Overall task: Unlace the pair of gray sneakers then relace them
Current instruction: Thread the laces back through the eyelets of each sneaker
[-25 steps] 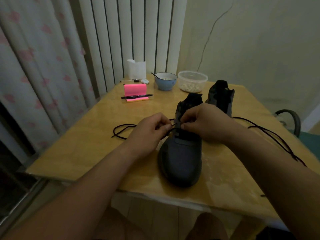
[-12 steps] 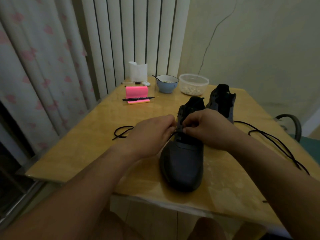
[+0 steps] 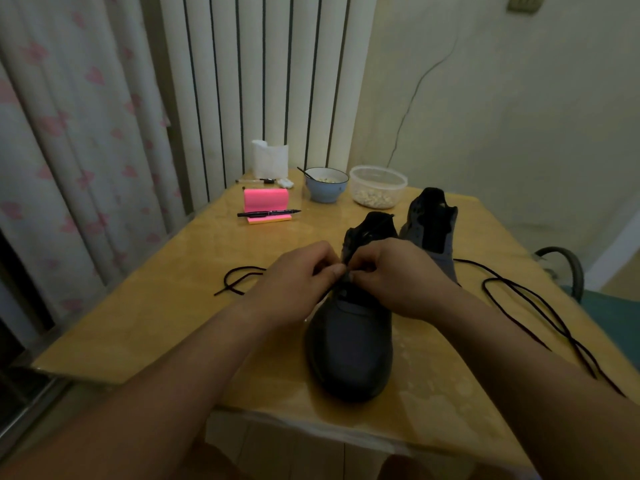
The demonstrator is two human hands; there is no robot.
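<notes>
A dark gray sneaker (image 3: 349, 344) stands on the wooden table (image 3: 173, 306), toe toward me. My left hand (image 3: 294, 282) and my right hand (image 3: 391, 275) meet over its eyelets, fingers pinching the black lace there. The lace's loose end (image 3: 239, 278) loops out on the table to the left. A second gray sneaker (image 3: 433, 230) stands behind and to the right, with a long black lace (image 3: 530, 306) lying loose on the table at the right. The eyelets under my fingers are hidden.
At the back of the table are a pink sticky-note pad (image 3: 266, 202) with a black pen (image 3: 268, 213), a blue bowl (image 3: 326, 188), a clear plastic tub (image 3: 377, 187) and a white paper roll (image 3: 270, 161). A chair (image 3: 568, 271) stands right; curtains hang left.
Both hands have moved slightly up the sneaker and closer together at the eyelets. The camera has tilted, so the table sits lower in view.
</notes>
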